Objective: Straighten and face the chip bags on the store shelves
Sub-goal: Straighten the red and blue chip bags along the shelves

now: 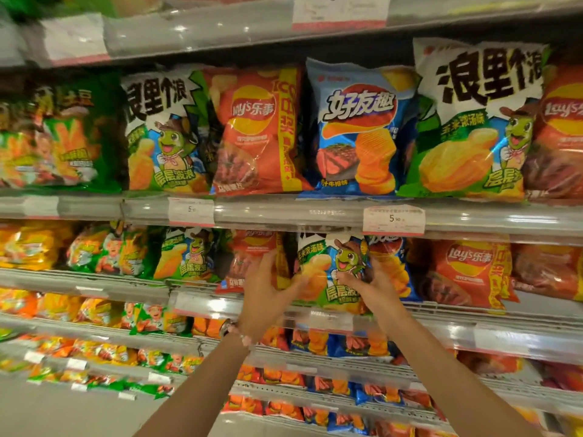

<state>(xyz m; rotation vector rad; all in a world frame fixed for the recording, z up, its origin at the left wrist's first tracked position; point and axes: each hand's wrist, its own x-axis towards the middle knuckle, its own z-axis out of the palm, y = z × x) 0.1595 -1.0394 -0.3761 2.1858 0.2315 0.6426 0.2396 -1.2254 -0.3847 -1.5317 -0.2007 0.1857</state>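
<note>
Item: green turtle chip bag (331,272), second shelf (441,313) down, centre, between red bag (252,260) and blue bag (389,266). My left hand (268,285) and right hand (369,279) grip its sides, fingers curled. Step: facing. Next, I judge: set upright, front flush.

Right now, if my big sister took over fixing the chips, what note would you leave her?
Left hand: holds the left edge of the turtle bag, fingers curled round it.
Right hand: grips the same bag's right side.
Where: the bag stands on the second shelf from the top of those in view, between a red Lay's bag and a blue bag, its top under the price rail.
Done: the row above looks upright and front-facing.
Left: settle this bag square, then check the rest of this shelf and the lower shelves, which are too blurred to judge.
</note>
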